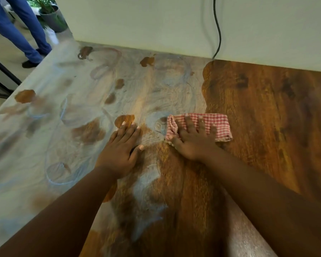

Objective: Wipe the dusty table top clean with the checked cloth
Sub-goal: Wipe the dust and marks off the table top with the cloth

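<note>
Red-and-white checked cloth lies folded flat on the table top, right of centre, just at the line where clean brown wood on the right meets the grey dust on the left. Your right hand presses down on it with fingers spread and straight, the palm over its near left corner, where the fabric bunches a little. Your left hand rests flat on the dusty wood to the left of the cloth, not touching it, fingers straight and close together, thumb out to the right.

Judge the cloth as light, soft and limp: it will crumple or roll under your palm rather than slide as a pad, so keep broad, flat pressure across its middle, not on one edge. It should grip the wood well enough under your weight. Most of the left half, near to far, looks unwiped, with smears and bare patches. Far off at the left a person's legs and a potted plant stand clear of the table
</note>
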A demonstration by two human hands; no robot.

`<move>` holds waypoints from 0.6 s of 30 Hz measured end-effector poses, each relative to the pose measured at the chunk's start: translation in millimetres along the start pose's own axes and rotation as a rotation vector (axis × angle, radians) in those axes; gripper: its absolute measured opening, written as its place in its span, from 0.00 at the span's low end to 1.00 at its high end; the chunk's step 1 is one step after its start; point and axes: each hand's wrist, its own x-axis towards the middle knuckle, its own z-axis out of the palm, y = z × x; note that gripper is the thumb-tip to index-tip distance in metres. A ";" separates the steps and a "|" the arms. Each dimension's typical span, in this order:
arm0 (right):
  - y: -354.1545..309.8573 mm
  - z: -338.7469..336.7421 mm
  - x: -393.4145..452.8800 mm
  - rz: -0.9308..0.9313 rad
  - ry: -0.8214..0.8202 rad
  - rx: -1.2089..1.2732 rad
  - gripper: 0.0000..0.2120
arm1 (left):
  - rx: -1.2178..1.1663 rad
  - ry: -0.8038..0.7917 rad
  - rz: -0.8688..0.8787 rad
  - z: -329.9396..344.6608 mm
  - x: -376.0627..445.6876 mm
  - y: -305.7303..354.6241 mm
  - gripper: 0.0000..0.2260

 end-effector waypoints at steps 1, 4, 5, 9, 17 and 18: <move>-10.1 -2.1 3.6 0.006 0.002 -0.001 0.30 | 0.002 -0.001 0.004 -0.5 0.1 0.3 0.29; -30.8 14.0 -24.2 -0.109 0.045 -0.026 0.29 | -0.002 -0.001 0.002 -1.9 -1.3 0.3 0.27; -34.7 24.9 -44.9 -0.182 0.069 -0.023 0.29 | -0.007 -0.006 0.000 -2.7 -1.4 0.4 0.27; -26.6 58.7 -127.6 -0.405 0.112 -0.096 0.28 | -0.013 -0.026 0.003 -4.3 -0.5 1.2 0.28; 19.8 18.2 -36.9 -0.118 0.113 -0.056 0.30 | -0.020 -0.018 0.004 -5.2 -2.0 3.8 0.28; 17.2 9.6 -14.5 -0.064 0.100 -0.037 0.32 | -0.022 -0.018 0.003 -5.2 -2.2 3.8 0.28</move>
